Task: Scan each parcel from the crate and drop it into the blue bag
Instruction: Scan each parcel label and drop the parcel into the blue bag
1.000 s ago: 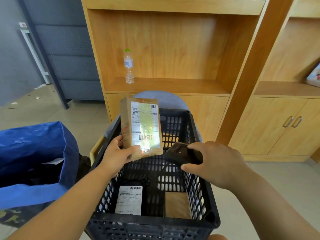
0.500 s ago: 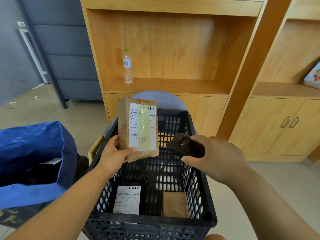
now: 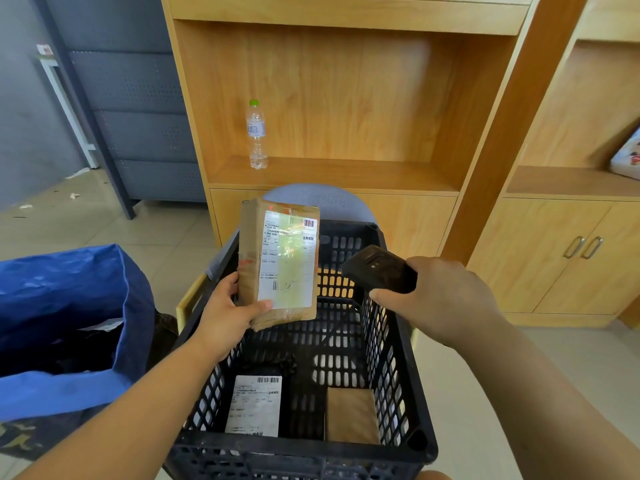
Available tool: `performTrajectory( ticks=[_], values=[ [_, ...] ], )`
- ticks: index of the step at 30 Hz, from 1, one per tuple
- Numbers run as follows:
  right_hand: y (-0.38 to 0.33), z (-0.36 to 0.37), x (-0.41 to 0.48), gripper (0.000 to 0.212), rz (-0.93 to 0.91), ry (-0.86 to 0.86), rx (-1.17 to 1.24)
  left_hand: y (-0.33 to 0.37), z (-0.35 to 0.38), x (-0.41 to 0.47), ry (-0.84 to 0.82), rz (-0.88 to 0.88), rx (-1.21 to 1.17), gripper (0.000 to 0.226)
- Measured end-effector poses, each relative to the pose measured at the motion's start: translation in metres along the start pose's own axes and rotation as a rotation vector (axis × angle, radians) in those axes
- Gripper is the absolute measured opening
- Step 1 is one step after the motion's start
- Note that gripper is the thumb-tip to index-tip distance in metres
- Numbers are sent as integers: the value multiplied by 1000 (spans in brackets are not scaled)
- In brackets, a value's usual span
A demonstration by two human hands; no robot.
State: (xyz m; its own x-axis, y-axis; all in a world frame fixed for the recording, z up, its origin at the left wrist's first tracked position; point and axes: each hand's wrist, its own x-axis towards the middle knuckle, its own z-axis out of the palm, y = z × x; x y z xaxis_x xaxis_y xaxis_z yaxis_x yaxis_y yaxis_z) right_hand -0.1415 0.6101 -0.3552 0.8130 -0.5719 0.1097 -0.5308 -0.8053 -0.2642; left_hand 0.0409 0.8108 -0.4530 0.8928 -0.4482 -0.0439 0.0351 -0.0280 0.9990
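My left hand point(image 3: 228, 313) holds a brown cardboard parcel point(image 3: 280, 261) upright above the black plastic crate point(image 3: 391, 351), its white shipping label facing me. A red scan glow lies on the barcode at the label's top right. My right hand point(image 3: 440, 299) grips a black handheld scanner point(image 3: 379, 273) just right of the parcel, its head aimed at the label. In the crate lie a dark parcel with a white label point(image 3: 256, 403) and a small brown parcel point(image 3: 351, 415). The open blue bag point(image 3: 69, 282) stands to the crate's left, with dark items inside.
A wooden shelf unit point(image 3: 346, 174) stands behind the crate with a plastic water bottle point(image 3: 257, 135) on it. A grey chair back point(image 3: 322, 202) rises beyond the crate. Cabinet doors with handles point(image 3: 581, 247) are at the right. A grey metal rack point(image 3: 138, 116) is at the left.
The parcel has been raised a little and its label turned more squarely to me. The scanner has tilted up toward the label's top barcode, where the red glow now falls.
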Motion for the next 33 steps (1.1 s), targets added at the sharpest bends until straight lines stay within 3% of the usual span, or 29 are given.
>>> performTrajectory(
  ticks=[19, 33],
  values=[
    [-1, 1, -2, 48, -4, 40, 32, -1, -4, 0, 14, 36, 22, 52],
    [-5, 6, -2, 47, -26, 32, 82, -3, -15, -1, 55, 15, 36, 63]
  ],
)
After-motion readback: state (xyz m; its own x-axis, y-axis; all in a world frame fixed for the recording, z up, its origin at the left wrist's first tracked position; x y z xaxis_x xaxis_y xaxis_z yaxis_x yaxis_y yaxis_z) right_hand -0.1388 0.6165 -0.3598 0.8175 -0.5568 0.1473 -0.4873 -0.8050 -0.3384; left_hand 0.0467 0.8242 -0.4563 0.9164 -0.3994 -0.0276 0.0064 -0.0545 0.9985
